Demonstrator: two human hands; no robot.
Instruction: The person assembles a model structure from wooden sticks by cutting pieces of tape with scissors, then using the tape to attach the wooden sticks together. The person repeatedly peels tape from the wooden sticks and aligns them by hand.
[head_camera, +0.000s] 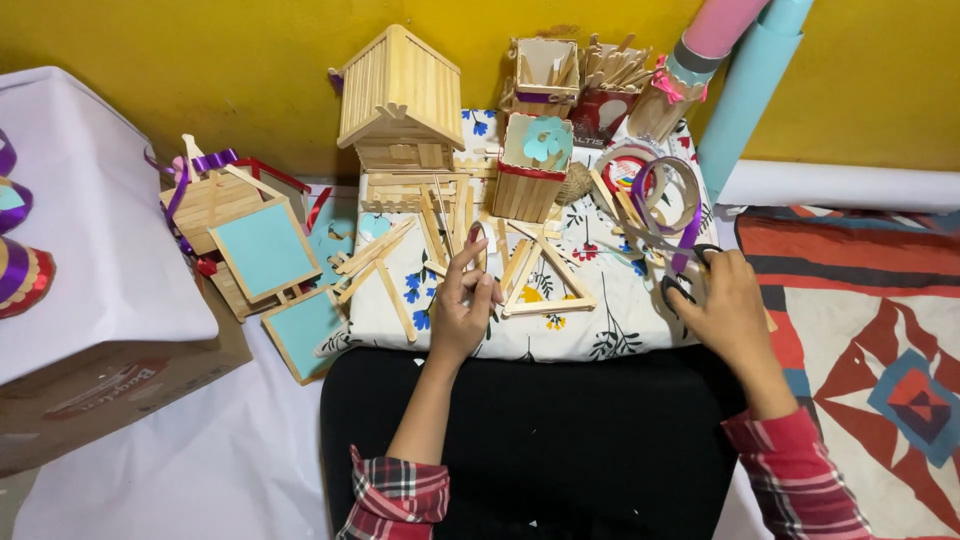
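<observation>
Rightward, hand (728, 305) on scissors (680, 268)

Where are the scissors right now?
In the head view, the scissors are on the right side of the flowered cloth, under the right hand, just below the purple ribbon.

- One view only, from the camera worn on my head, so no second view shares the scene.
- It looks steeply down and forward over my lap.
- My forearms enter from the bottom edge, at arm's length.
- The floral-printed white cloth work surface (600, 330) fills the centre.
- The mustard-yellow wall (200, 60) closes the top.
</observation>
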